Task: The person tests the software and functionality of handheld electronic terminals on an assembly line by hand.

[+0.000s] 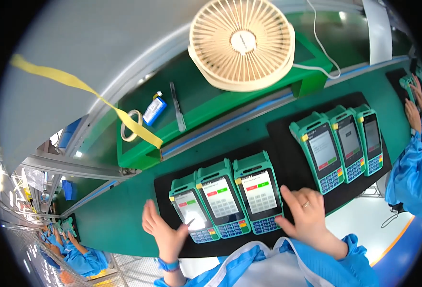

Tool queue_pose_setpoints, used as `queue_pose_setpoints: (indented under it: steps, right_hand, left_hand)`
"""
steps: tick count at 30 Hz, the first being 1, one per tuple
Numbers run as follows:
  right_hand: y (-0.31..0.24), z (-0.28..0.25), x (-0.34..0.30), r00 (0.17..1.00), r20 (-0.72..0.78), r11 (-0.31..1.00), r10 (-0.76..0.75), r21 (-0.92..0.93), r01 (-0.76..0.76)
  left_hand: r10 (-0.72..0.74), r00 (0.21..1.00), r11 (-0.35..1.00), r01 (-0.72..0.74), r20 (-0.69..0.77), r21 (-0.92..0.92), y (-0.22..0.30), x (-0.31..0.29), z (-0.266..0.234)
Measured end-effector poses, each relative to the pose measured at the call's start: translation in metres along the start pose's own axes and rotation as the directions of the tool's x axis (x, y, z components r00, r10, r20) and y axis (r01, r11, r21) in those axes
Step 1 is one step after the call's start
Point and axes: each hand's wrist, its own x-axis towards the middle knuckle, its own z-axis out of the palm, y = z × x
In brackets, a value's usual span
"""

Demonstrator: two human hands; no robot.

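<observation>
Three green card machines stand side by side, tilted, on a black mat [194, 249] in front of the person: a left machine [191, 210], a middle machine [220, 201] and a right machine [258, 191]. The left hand [165, 237] is just beside the left machine, with its thumb and fingers wide apart and nothing seen in it. The right hand [306, 213] is by the right machine, with its thumb and pointing finger spread wide and the other fingers curled; the thumb tip looks close to the lower corner, but it is hard to tell if it touches. Each machine looks like a chunky block of hard plastic, likely not too heavy for one hand, and stiff all over. The flat, shiny screen looks smooth and may crack if dropped, so the best place to hold is the two green sides, away from the glass. The keys below look like small, raised bumps, mostly blue. The mat looks dull and flat, so it may help stop sliding. Further back, a round cream fan [243, 43] has thin ribs, and a yellow strip [77, 82] looks thin and bendy.
</observation>
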Motion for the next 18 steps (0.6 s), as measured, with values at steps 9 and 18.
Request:
queue_pose_setpoints:
  steps: [9,18]
  right_hand:
    - [-0.010,-0.001,-0.005,0.989,0.139,0.959,0.054,0.269,-0.090]
    - [-0.005,-0.004,0.003,0.933,0.338,0.795,0.125,0.529,-0.298]
  left_hand:
    - [0.579,0.815,0.789,-0.570,0.033,0.230,0.036,-0.046,-0.001]
    - [0.257,0.966,0.919,-0.239,-0.014,0.313,0.065,-0.039,0.012]
